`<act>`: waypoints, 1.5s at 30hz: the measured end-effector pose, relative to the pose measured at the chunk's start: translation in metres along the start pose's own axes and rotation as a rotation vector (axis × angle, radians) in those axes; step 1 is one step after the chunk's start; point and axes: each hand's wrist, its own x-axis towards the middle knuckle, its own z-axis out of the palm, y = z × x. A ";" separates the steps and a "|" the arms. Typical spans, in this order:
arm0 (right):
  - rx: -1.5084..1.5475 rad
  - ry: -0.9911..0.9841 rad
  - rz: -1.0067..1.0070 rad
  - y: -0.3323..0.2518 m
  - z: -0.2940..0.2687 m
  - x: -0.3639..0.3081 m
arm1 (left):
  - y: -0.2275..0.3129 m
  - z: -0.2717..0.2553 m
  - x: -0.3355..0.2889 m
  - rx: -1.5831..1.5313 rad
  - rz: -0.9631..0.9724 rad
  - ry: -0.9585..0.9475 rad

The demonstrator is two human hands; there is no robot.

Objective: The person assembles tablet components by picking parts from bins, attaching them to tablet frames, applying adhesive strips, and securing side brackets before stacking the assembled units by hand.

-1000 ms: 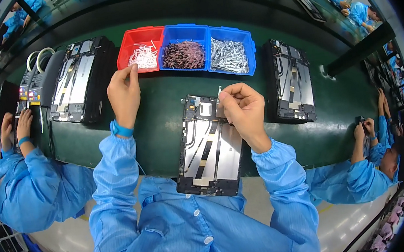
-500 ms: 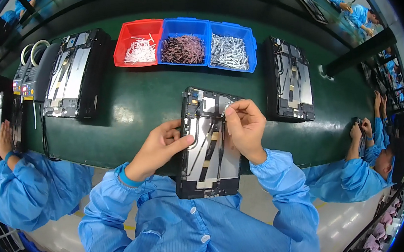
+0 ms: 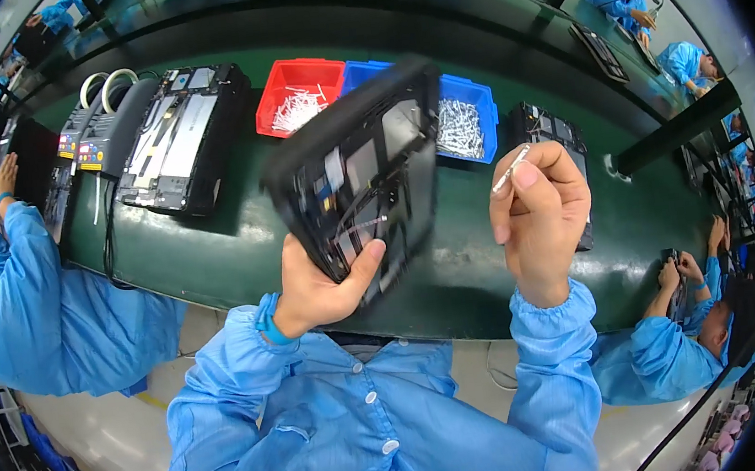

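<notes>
My left hand (image 3: 323, 287) grips an opened tablet (image 3: 357, 169) by its lower part, thumb over the inner side. The tablet is tilted up off the bench, its bare circuit parts and dark cables showing; its outer edge is blurred. To the right, my right hand (image 3: 548, 208) is raised apart from the tablet. Between thumb and forefinger it pinches a short, thin, whitish strip (image 3: 511, 169). Behind the tablet stand a red bin (image 3: 305, 70) of white strips and a blue bin (image 3: 472, 88) of silvery pieces; another blue bin (image 3: 362, 73) is mostly hidden.
On the left of the green bench (image 3: 232, 251) lies a stack of opened tablets (image 3: 178, 137), beside grey boxes (image 3: 112, 121) with cables. Another stack (image 3: 549, 121) is partly behind my right hand. Co-workers in blue sit on both sides. A dark post (image 3: 679, 130) stands at right.
The tablet has been lifted and tipped up from its flatter position near me. My right hand has moved away from it to the right, now with the thin strip plainly showing in its fingers.
</notes>
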 end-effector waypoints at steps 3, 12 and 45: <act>0.187 -0.185 -0.010 -0.008 0.023 -0.003 | -0.043 0.001 0.003 0.350 0.399 0.200; 0.208 -0.358 0.136 0.023 0.051 -0.021 | -0.060 -0.005 0.010 0.588 0.672 0.179; 0.188 -0.390 0.119 0.027 0.047 -0.021 | -0.060 -0.004 0.010 0.633 0.665 0.159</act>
